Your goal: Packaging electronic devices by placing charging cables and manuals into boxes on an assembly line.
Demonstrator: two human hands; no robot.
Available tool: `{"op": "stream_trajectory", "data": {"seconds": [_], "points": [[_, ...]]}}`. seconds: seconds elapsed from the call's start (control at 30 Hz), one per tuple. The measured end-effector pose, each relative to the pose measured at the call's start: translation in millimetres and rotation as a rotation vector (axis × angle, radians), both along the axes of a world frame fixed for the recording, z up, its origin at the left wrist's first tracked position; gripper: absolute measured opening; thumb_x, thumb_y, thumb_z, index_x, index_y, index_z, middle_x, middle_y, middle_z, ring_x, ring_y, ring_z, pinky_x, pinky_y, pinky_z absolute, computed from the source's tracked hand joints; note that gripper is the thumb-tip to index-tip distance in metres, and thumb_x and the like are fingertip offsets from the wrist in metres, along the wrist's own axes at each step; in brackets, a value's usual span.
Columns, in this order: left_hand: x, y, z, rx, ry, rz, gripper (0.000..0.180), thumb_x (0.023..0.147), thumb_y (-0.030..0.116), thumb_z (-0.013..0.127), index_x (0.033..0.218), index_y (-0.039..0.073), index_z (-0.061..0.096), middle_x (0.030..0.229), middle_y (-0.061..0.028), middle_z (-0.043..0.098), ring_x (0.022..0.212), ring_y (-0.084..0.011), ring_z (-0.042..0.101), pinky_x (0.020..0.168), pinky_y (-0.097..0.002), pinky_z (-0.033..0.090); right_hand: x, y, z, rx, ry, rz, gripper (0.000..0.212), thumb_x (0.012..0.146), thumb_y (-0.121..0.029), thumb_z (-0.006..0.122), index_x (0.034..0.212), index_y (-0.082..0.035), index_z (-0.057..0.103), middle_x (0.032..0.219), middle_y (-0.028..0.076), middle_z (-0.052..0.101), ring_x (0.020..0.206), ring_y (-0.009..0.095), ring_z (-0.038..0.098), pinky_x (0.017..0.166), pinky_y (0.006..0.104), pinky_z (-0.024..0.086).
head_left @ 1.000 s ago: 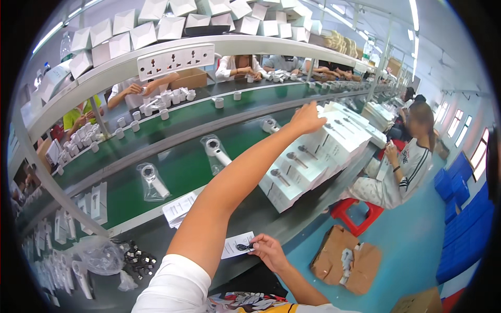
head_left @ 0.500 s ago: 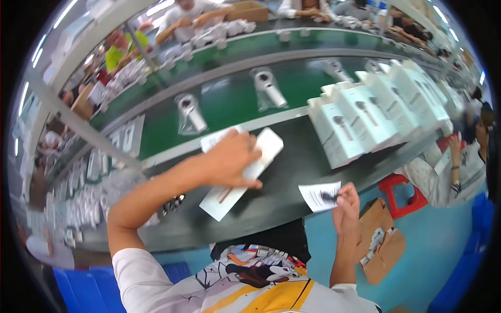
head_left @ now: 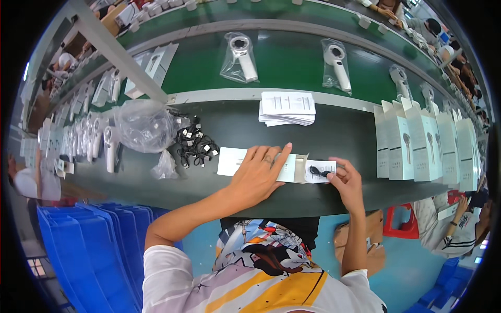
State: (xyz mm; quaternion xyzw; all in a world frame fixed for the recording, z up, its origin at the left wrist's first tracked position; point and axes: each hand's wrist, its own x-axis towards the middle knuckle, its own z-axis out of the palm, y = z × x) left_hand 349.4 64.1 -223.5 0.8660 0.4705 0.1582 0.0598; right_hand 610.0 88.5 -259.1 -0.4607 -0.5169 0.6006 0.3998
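Observation:
A flat white carton [head_left: 229, 160] lies on the dark bench in front of me, its open flap end pointing right. My left hand [head_left: 258, 175] presses flat on top of it. My right hand [head_left: 344, 180] pinches a small white card with a black cable [head_left: 319, 170] at the carton's open end. A stack of folded white leaflets [head_left: 287, 108] lies just beyond, near the belt's edge.
A row of upright white cartons [head_left: 417, 141] stands at the right. A pile of black cables [head_left: 195, 143] and a clear plastic bag [head_left: 143, 125] lie at the left. Bagged white handheld devices [head_left: 240, 55] ride the green conveyor. Blue crates [head_left: 88, 250] sit lower left; people sit at the right.
My left hand has brought a white carton from the row at the right and laid it flat on the bench. My right hand has moved the card with the cable up to its open end.

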Motion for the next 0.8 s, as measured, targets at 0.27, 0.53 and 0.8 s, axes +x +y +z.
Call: {"op": "stream_trajectory", "data": {"seconds": [0.27,0.53,0.8], "points": [[0,4,-3,0.056,-0.029,0.010,0.077,0.072,0.022,0.075,0.136,-0.004,0.040,0.116,-0.0162,0.052,0.106,-0.0296,0.050,0.093,-0.0406,0.036,-23,-1,4,0.045,-0.464,0.068,0.018,0.087,0.001,0.060,0.105,0.007,0.060,0.096,0.007,0.066,0.088,0.010,0.060,0.075,0.0239,0.048],[-16,19,9,0.169,-0.154,0.035,0.078,0.068,0.024,0.078,0.134,-0.002,0.044,0.114,-0.0165,0.051,0.103,-0.0305,0.050,0.088,-0.0411,0.037,-59,8,31,0.452,-0.322,-0.020,0.031,0.095,-0.010,0.050,0.120,0.004,0.058,0.113,0.011,0.062,0.105,0.017,0.058,0.092,0.0317,0.047],[-114,130,100,0.732,-0.570,0.459,0.076,0.076,0.028,0.075,0.133,-0.006,0.038,0.114,-0.0238,0.049,0.101,-0.0403,0.052,0.086,-0.0453,0.043,-94,29,41,0.327,-0.149,-0.038,0.014,0.093,-0.011,0.054,0.097,-0.001,0.063,0.097,0.007,0.063,0.078,0.011,0.059,0.072,0.0256,0.048]]}}
